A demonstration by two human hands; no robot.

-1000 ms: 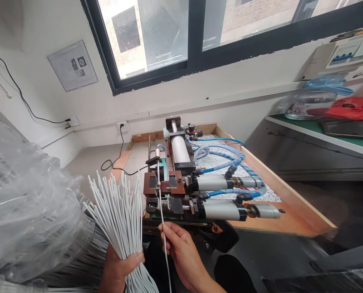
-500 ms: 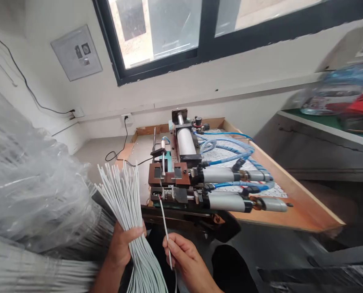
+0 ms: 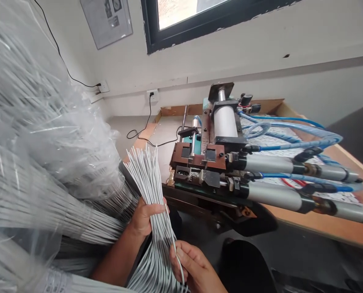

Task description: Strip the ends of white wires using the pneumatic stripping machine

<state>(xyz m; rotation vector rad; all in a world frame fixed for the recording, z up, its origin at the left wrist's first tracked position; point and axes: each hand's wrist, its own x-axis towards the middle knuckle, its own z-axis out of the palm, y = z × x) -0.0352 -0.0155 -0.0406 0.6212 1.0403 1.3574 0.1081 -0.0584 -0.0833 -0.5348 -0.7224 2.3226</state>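
Right hand (image 3: 193,264) shifted from machine (image 3: 225,122) to bundle (image 3: 149,179), pinched on one cable (image 3: 174,242); left hand (image 3: 146,216) clamped round bundle.

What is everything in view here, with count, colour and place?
Held bundle: one, whitish-grey, bottom centre
Other bundles: several, greyish, left
Plastic wrapping: count unclear, clear, left
Machine: one, silver, black and brown, on table
Hoses: several, mostly blue, some red, machine's right
Table: one, grey with wooden rim, centre to right
Window frame: one, dark, top
Wall sheet: one, grey, upper left
Sockets: two, white, wall
Cords: two, black, at sockets
Knee: one, black-clothed, bottom
Left hand: one, bare, around held bundle
Right hand: one, bare, pinching a strand
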